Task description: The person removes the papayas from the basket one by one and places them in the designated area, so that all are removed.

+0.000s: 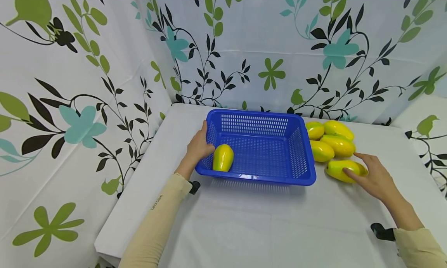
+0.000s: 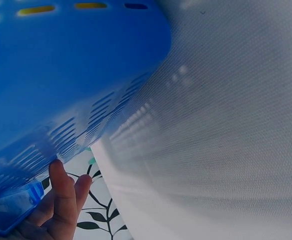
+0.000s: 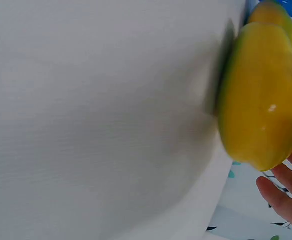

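Observation:
A blue plastic basket with slotted walls stands on the white table. My left hand grips its left rim, thumb over the edge; in the left wrist view fingers lie against the outer slotted wall. Inside the basket, at its near left corner, is one yellow-green mango. To the right of the basket, my right hand is spread around the end of the nearest loose mango, which rests on the table. In the right wrist view the fingers are beside that mango's end; firm contact cannot be told.
Several more yellow mangoes lie bunched against the basket's right side. The white tabletop extends in front of the basket. A leaf-and-flower patterned curtain hangs behind the table and along its left side.

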Available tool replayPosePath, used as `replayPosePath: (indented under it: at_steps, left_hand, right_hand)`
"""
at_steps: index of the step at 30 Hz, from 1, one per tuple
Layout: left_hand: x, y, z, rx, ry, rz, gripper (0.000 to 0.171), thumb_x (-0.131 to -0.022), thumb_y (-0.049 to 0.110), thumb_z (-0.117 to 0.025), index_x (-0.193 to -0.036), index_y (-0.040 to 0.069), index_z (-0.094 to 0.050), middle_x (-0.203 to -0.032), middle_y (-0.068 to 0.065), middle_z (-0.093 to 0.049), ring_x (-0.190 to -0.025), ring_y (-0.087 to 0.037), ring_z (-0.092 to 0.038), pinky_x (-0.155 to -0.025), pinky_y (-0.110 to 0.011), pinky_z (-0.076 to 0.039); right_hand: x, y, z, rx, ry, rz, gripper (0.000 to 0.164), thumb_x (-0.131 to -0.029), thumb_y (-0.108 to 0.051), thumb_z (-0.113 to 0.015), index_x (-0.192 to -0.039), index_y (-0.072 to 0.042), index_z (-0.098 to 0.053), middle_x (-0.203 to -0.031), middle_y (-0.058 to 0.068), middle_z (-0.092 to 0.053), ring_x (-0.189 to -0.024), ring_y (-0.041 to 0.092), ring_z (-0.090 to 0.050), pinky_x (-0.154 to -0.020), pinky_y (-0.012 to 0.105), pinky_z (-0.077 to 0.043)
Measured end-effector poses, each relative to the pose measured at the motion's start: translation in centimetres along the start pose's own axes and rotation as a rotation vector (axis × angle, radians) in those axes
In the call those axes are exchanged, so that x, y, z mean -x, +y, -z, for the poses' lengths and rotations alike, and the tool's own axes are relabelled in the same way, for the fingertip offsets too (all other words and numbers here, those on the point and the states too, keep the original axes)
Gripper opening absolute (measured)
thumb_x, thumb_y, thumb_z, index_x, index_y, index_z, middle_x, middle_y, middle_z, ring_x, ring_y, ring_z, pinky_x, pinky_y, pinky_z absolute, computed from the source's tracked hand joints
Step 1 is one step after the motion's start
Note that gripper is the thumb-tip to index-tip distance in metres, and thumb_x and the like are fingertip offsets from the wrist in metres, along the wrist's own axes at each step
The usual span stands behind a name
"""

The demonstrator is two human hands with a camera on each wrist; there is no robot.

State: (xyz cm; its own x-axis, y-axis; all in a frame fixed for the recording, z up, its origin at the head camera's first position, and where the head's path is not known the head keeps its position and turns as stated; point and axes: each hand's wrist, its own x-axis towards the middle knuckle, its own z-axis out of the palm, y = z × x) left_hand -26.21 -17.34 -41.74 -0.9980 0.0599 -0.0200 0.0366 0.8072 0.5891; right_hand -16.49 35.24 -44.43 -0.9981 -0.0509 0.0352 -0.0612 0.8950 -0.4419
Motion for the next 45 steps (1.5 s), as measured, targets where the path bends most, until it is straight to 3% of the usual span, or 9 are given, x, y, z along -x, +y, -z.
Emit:
replayPosePath:
  at_steps: [6, 16, 45]
  left_hand:
    - [0.1, 0.0, 0.1, 0.003, 0.004, -0.001, 0.098, -0.074, 0.01, -0.057, -0.159, 0.006, -0.009, -0.138, -0.026, -0.051, -0.107, -0.037, -0.056, -0.086, -0.054, -0.05]
    - [0.0, 0.0, -0.1, -0.007, 0.003, -0.001, 0.099, -0.073, 0.009, -0.057, -0.159, 0.007, -0.008, -0.138, -0.026, -0.051, -0.104, -0.036, -0.057, -0.082, -0.05, -0.051]
    - [-0.2, -0.1, -0.2, 0.002, 0.002, 0.007, 0.099, -0.074, 0.01, -0.06, -0.159, 0.008, -0.009, -0.14, -0.025, -0.05, -0.11, -0.036, -0.056, -0.089, -0.051, -0.05]
  right_hand:
    - [-1.1, -3.2, 0.5, 0.008, 0.073, 0.063, 0.078, -0.091, -0.044, -0.066, -0.143, 0.007, -0.039, -0.14, 0.038, -0.035, -0.123, 0.056, -0.035, -0.092, 0.075, -0.032]
    - [-2.9, -8.5, 0.9, -0.008, 0.136, 0.249, 0.069, -0.09, -0.036, -0.07, -0.141, 0.003, -0.046, -0.14, 0.031, -0.042, -0.126, 0.052, -0.04, -0.094, 0.073, -0.034]
    - [-7.6, -19.8, 0.2, -0.06, 0.044, 0.434, 0.065, -0.09, -0.038, -0.069, -0.143, -0.006, -0.049, -0.143, 0.018, -0.047, -0.127, 0.04, -0.047, -0.099, 0.062, -0.041]
